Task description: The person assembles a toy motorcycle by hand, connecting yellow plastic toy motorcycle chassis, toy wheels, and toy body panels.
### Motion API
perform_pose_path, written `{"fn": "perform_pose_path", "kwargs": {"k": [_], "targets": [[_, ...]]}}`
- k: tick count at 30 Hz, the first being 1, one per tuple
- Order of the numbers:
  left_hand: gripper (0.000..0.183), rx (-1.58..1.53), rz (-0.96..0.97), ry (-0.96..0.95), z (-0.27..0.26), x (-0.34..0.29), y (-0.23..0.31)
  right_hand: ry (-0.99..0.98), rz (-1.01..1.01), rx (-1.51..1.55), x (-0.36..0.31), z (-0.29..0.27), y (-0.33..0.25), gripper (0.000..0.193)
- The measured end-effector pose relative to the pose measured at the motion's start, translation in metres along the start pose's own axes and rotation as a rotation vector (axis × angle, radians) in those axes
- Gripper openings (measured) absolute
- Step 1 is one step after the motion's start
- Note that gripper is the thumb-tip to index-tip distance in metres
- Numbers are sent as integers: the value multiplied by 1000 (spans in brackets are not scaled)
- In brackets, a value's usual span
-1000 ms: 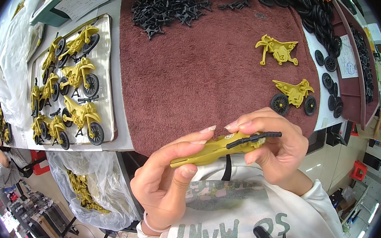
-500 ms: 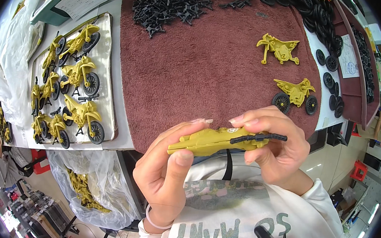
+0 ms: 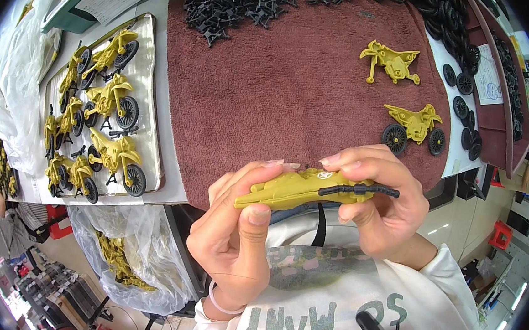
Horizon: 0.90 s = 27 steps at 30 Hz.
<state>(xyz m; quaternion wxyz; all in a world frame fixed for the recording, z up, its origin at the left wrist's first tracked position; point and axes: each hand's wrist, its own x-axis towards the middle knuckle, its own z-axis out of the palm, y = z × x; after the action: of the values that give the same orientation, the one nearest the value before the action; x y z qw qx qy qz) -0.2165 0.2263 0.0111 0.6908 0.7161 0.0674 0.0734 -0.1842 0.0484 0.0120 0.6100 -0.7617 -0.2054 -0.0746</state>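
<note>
Between my two hands, above the near edge of the towel, is a yellow toy motorcycle (image 3: 285, 188) with black handlebars (image 3: 358, 189) fitted at its right end. My left hand (image 3: 232, 230) grips the left end, thumb below and fingers above. My right hand (image 3: 387, 198) pinches the end by the handlebars, fingers on top and thumb underneath. Its underside and any wheels are hidden from view. To the right on the towel lie a yellow motorcycle body half (image 3: 393, 62) without wheels and another yellow half (image 3: 413, 122) with two black wheels set against it.
A reddish-brown towel (image 3: 283, 94) covers the table. A tray (image 3: 145, 100) of assembled toy motorcycles stands left. Small black parts (image 3: 232, 7) are heaped at the back, and loose black wheels (image 3: 453, 23) lie at right beside a maroon bin (image 3: 496, 119). A plastic bag (image 3: 128, 258) holds yellow parts below left.
The motorcycle has tipped slightly in my hands, showing more of the star mark on its top. Both hands keep their grip. The whole view has shifted a little.
</note>
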Motion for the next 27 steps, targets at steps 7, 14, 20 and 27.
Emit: {"fn": "perform_pose_path", "kwargs": {"k": [7,14,20,27], "targets": [[52,74,91,17,-2,2,-6,-11,47,57,1,-1,-1,36],[58,218,117,-23,-8,9,-6,22,182,264,-1,0,5,39],[49,-79,32,0,-2,12,-1,0,219,351,5,0,3,37],[48,-165,88,-30,-4,15,-7,-47,244,368,8,-4,3,48]]}}
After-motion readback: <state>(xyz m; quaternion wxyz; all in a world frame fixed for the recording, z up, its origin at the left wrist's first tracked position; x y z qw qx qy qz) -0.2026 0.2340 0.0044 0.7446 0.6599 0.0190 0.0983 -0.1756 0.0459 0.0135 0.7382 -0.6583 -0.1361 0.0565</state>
